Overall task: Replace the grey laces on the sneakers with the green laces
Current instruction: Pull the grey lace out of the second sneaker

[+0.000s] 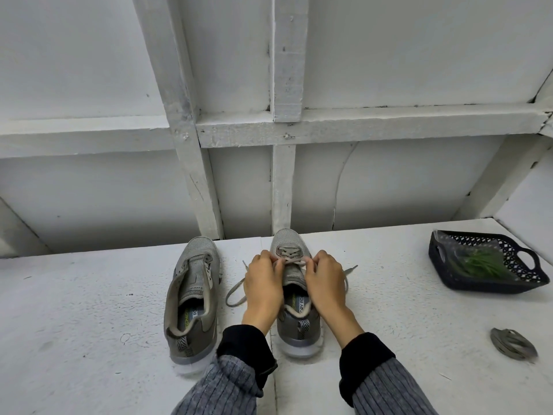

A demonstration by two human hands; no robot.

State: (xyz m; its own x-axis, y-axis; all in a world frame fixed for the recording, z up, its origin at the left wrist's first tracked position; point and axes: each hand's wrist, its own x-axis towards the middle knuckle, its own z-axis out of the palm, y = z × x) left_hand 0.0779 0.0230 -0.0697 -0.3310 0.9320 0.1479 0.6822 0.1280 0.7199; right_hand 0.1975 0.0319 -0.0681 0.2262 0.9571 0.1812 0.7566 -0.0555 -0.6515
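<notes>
Sneakers (294, 292) on white painted bench (89, 310), panelled wall (89, 190).

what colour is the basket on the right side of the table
The basket is dark navy, almost black, with a perforated lattice pattern; the head view shows it.

Single head-worn wide-angle view, looking forward and down from the near edge of the white table (89, 295), close above it, facing the far edge and the white framed wall (389, 70) rising behind it.
</notes>
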